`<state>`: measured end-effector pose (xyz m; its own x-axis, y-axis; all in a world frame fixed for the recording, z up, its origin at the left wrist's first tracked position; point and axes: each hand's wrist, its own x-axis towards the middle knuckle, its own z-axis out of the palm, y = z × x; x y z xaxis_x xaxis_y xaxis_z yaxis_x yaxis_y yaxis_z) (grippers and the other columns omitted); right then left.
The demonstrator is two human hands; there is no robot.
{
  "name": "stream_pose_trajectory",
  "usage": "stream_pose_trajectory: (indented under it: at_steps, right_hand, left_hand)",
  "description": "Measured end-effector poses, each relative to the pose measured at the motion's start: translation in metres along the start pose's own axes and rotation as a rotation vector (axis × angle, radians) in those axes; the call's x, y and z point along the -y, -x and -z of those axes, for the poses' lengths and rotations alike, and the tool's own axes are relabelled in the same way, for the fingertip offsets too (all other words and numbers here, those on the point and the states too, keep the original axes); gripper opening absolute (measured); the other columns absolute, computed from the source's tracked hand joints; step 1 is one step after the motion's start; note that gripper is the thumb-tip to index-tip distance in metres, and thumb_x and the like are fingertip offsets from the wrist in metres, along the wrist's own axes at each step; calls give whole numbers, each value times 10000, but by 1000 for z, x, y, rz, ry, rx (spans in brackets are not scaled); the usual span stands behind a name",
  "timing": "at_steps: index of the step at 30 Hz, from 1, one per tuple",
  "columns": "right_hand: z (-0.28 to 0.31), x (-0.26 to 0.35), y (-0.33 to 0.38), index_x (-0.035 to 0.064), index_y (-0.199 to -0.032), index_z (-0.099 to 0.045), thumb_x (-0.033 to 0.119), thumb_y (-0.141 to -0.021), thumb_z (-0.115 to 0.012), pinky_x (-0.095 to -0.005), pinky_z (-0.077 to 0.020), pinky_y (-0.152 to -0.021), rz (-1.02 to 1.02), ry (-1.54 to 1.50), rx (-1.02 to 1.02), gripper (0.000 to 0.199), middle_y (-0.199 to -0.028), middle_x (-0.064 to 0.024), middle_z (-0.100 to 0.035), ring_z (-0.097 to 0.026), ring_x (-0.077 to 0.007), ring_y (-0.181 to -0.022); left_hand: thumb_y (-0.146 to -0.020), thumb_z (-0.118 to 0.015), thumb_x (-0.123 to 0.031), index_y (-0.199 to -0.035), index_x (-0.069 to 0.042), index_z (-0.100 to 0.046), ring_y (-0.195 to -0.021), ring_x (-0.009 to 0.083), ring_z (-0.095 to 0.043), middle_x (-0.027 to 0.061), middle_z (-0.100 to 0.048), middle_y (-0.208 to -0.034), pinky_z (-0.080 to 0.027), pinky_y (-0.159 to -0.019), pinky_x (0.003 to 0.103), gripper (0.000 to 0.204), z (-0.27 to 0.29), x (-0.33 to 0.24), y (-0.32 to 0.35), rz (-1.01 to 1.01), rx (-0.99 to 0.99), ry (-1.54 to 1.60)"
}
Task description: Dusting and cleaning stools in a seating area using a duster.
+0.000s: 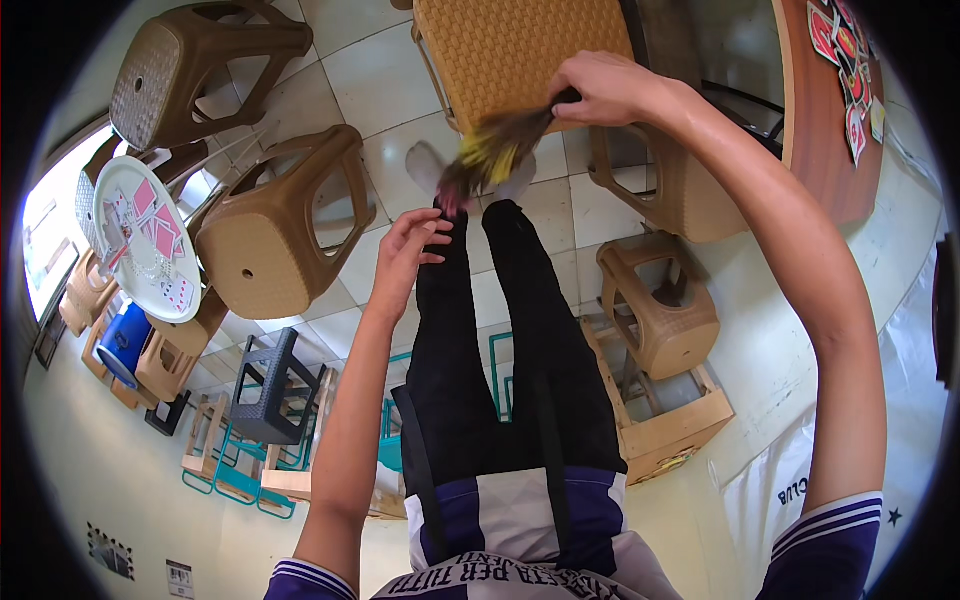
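Observation:
My right hand point(610, 90) is closed around the dark handle of a feather duster point(495, 148), whose brown, yellow and pink bristles hang to the left, smeared by motion. The duster's pink tip reaches down close to my left hand point(403, 255). That hand is held out with its fingers loosely bent and apart, and nothing shows in it; whether the tip touches its fingers I cannot tell. Just beyond the duster stands a tan plastic seat or table with a woven pattern point(510, 60).
Brown plastic stools point(250, 255) stand to the left, beside a round white tabletop point(125, 210) strewn with playing cards. On the right is a wooden table point(800, 120) with more cards. A smaller brown stool point(672, 335) is nearer me. Tiles point(380, 90) cover the floor.

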<state>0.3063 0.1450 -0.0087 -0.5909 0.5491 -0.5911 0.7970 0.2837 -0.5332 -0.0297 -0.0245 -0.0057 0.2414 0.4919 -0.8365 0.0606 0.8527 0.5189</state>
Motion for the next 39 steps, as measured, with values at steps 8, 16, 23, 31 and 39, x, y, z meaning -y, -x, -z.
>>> stream_pose_trajectory:
  at_steps: [8,16,23,31,39]
  right_hand:
    - [-3,-17,-9,21,-1075,-674,296,-933,-575,-427,-514,-776,-144,-214,-348,325,-920,-205,-691,-667,-370,-868]
    - [3,-16,-8,5,-1052,-696,294,-894,-624,-413,-519,-817,-5,-142,-71,336,-954,-200,-700,-669,-355,-917]
    - [-25,-4,-1,8,-1052,-699,291,-897,-634,-413,-519,-819,-81,-221,46,329,-991,-213,-697,-658,-373,-958]
    - [-60,-20,1,28,-1207,-627,358,-954,-585,-443,-512,-857,-269,-299,-727,418,-1044,-206,-694,-656,-397,-974]
    - [-106,50,29,38,-1109,-614,316,-952,-564,-499,-490,-810,-129,-364,-169,324,-987,-196,-678,-623,-422,-966]
  left_hand:
    - [-989,-538,-265,-1236,-56,-581,-988,157,-637,82,-675,-1124,-509,-797,299,327,-9,3,-2,16,4,-5]
    - [-990,-536,-259,-1238,-57,-579,-994,158,-636,82,-673,-1141,-505,-803,300,323,-14,0,-4,9,22,-11]
    - [-987,-539,-264,-1235,-59,-581,-996,159,-635,83,-672,-1141,-504,-804,300,324,-17,2,-4,15,18,-22]
    - [-989,-539,-280,-1242,-59,-580,-995,164,-638,87,-676,-1136,-507,-806,304,338,-33,2,-12,14,42,-42]
    - [-993,-537,-266,-1241,-62,-580,-1000,166,-639,86,-676,-1139,-510,-803,304,324,-31,3,-10,19,40,-45]
